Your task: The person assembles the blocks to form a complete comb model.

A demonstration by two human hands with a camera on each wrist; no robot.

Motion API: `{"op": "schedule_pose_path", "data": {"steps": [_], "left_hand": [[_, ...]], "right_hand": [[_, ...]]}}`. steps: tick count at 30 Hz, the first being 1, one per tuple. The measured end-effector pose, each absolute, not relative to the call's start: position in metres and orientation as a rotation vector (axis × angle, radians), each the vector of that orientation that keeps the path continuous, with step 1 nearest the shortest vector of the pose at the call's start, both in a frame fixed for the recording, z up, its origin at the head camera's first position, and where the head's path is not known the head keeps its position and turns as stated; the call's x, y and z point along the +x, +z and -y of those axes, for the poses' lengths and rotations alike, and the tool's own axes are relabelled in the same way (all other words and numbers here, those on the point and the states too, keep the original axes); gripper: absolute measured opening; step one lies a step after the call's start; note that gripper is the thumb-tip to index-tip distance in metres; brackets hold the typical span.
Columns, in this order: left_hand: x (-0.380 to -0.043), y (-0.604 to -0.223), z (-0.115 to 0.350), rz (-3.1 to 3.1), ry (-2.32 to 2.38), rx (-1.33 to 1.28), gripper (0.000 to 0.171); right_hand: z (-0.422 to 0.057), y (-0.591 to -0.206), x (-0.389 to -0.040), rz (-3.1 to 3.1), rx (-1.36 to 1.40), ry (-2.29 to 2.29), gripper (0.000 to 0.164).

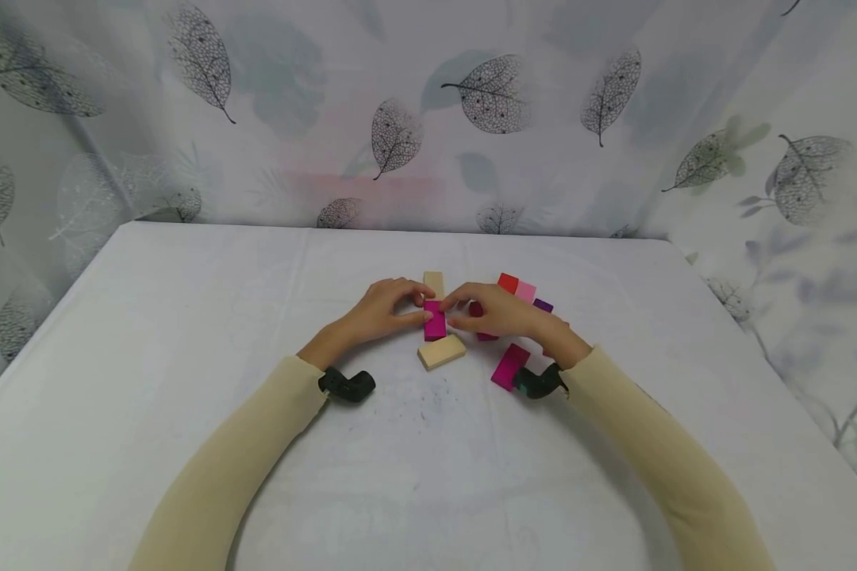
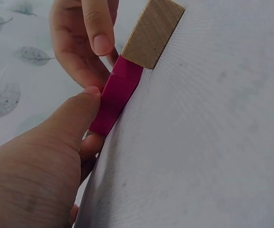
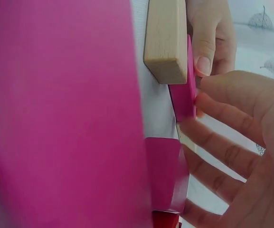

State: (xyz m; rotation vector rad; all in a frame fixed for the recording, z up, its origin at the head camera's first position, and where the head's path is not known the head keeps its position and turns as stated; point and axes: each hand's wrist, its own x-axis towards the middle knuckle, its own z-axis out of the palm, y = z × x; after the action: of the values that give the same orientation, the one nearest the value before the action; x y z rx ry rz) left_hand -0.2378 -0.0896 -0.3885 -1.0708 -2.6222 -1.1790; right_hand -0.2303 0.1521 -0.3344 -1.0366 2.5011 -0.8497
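A magenta wooden block (image 1: 435, 321) lies between two plain wooden blocks, the near one (image 1: 441, 352) set askew and the far one (image 1: 433, 283) behind it. My left hand (image 1: 386, 309) pinches the magenta block, thumb along its left side and fingers around its far end. From the other side my right hand (image 1: 496, 309) reaches in, its index fingertip at the block's right edge. In the right wrist view, the fingers of that right hand (image 3: 241, 137) are spread and loosely extended. The left wrist view shows the magenta block (image 2: 118, 92) running up to the near wooden block (image 2: 153, 33).
Behind and under my right hand lie more blocks: a red one (image 1: 508, 282), a pink one (image 1: 525, 291) and a purple one (image 1: 543, 304). A loose magenta block (image 1: 510, 365) sits near the right wrist. White cloth (image 1: 414, 476) covers the table; a leaf-patterned curtain (image 1: 293, 95) hangs behind.
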Motion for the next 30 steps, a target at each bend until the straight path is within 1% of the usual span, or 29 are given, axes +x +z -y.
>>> {"op": "schedule_pose_path", "data": {"steps": [6,11,21,30], "left_hand": [[-0.237,-0.387,0.09,2.621,-1.179,-1.07,0.035],[-0.237,-0.388,0.09,2.625,-1.177,-1.065,0.034],[-0.238,-0.387,0.088,2.625,-1.166,-1.071,0.034],[-0.237,-0.387,0.088,2.64,-1.165,-1.055,0.034]], "right_hand": [[-0.155,-0.337,-0.225,-2.491,-1.042,-0.884,0.031],[-0.158,-0.34,-0.221,-2.491,-1.101,-0.919,0.028],[-0.163,-0.341,-0.213,-2.461,-1.113,-0.923,0.029],[-0.166,-0.342,-0.206,-2.446,-1.126,-0.914,0.025]]}}
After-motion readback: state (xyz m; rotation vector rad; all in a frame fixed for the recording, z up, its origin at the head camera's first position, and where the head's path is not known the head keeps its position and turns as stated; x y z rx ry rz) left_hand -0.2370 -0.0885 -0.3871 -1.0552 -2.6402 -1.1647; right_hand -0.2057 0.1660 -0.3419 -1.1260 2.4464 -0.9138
